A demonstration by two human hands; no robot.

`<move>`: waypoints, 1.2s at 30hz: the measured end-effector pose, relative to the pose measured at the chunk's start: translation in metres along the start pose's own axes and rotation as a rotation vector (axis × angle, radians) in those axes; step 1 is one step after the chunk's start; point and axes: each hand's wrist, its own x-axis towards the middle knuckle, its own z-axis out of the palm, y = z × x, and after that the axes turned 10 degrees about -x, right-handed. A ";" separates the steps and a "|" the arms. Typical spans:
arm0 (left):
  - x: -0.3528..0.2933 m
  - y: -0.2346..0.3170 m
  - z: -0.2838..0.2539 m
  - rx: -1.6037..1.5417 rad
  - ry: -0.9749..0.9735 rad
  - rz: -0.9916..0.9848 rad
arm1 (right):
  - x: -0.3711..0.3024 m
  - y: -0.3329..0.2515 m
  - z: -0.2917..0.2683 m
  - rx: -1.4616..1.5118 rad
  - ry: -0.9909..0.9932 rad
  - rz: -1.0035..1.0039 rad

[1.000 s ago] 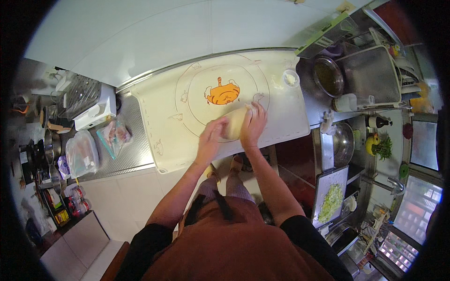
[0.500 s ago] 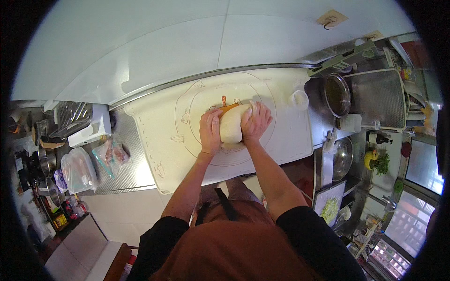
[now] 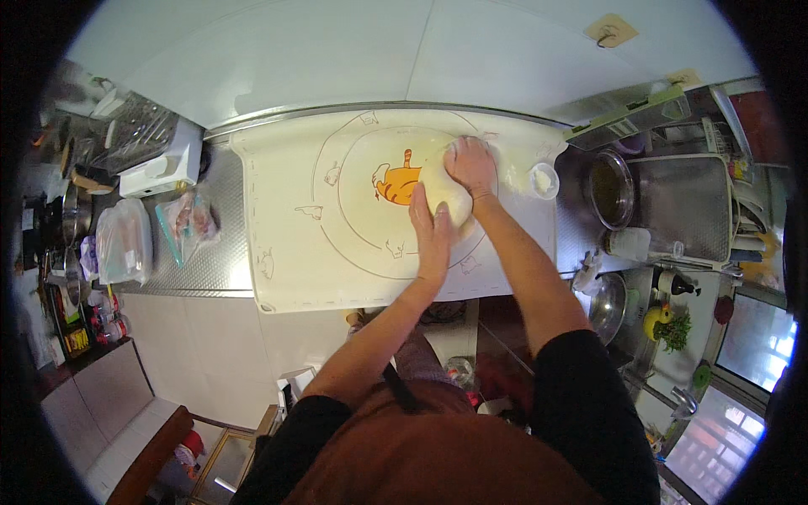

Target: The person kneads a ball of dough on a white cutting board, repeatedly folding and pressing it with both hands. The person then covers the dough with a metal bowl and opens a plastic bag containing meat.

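A smooth pale lump of dough [image 3: 446, 198] lies on a white kneading mat [image 3: 286, 168] printed with rings and an orange cartoon animal. My left hand [image 3: 432, 240] grips its near left side, fingers straight along it and the thumb on top. At the far right end, my right hand [image 3: 473, 166] is pressed into the dough with bent fingers, partly hiding that end. A small white bowl [image 3: 544, 181] with white powder in it stands on the mat, right of my right hand.
A round metal basin [image 3: 609, 189] and a wire rack [image 3: 680, 198] are on the right, with a metal lid or bowl [image 3: 608, 307] nearer. Left of the mat lie a plastic bag [image 3: 185, 223], a clear bagged container [image 3: 124, 240] and a white appliance [image 3: 164, 164]. A wall [image 3: 337, 63] rises behind.
Both hands and the dough have shifted right on the mat, and the dough is turned. More of the orange print now shows. The left thumb has come onto the dough's top.
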 end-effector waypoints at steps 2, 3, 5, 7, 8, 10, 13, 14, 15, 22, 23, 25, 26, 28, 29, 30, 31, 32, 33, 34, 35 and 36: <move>-0.007 0.009 -0.032 -0.137 -0.067 -0.131 | -0.012 -0.012 -0.033 -0.045 0.009 -0.233; -0.006 0.014 -0.045 -0.199 -0.103 -0.247 | -0.016 -0.016 -0.052 -0.104 -0.089 -0.317; -0.008 0.024 -0.064 -0.015 -0.077 -0.214 | -0.039 -0.015 -0.090 0.174 -0.194 -0.249; -0.012 0.032 -0.071 0.189 -0.098 -0.025 | -0.072 -0.023 -0.115 0.517 -0.255 -0.043; -0.015 0.034 -0.072 0.278 -0.115 0.059 | -0.089 -0.031 -0.120 0.751 -0.154 0.076; -0.020 0.034 -0.071 0.469 -0.128 0.292 | -0.124 -0.056 -0.117 0.397 -0.147 0.176; -0.022 0.021 -0.070 0.531 -0.148 0.488 | -0.173 -0.075 -0.097 0.455 0.133 0.202; -0.019 0.015 -0.071 0.599 -0.185 0.714 | -0.180 -0.074 -0.088 0.449 0.171 0.204; -0.011 0.008 -0.070 0.674 -0.223 0.657 | -0.181 -0.072 -0.078 0.451 0.263 0.211; 0.077 -0.009 -0.032 0.859 -0.238 0.598 | -0.113 -0.054 -0.031 0.335 0.093 0.377; 0.088 -0.007 -0.027 0.873 -0.242 0.585 | -0.104 -0.054 -0.030 0.319 0.088 0.405; 0.107 -0.006 -0.018 0.896 -0.250 0.579 | -0.087 -0.052 -0.029 0.303 0.048 0.437; 0.116 -0.007 -0.012 0.911 -0.236 0.566 | -0.080 -0.050 -0.029 0.268 0.005 0.448; 0.132 -0.009 -0.005 0.962 -0.239 0.529 | -0.065 -0.042 -0.026 0.226 -0.047 0.451; 0.139 -0.011 -0.002 0.994 -0.248 0.494 | -0.059 -0.038 -0.024 0.220 -0.058 0.443; 0.145 -0.013 0.002 0.970 -0.225 0.478 | -0.052 -0.035 -0.020 0.216 -0.118 0.438; 0.149 -0.015 0.005 0.969 -0.196 0.481 | -0.046 -0.032 -0.016 0.217 -0.116 0.441; 0.153 -0.016 0.009 0.977 -0.188 0.468 | -0.042 -0.030 -0.011 0.218 -0.164 0.449; 0.154 -0.018 0.011 0.989 -0.163 0.447 | -0.039 -0.028 -0.007 0.206 -0.145 0.460; 0.155 -0.019 0.013 1.036 -0.160 0.403 | -0.037 -0.027 -0.004 0.234 -0.069 0.488; 0.154 -0.018 0.012 1.027 -0.204 0.347 | -0.036 -0.023 -0.003 0.271 -0.119 0.468; 0.151 -0.016 0.008 1.006 -0.195 0.343 | -0.036 -0.020 -0.004 0.313 -0.115 0.445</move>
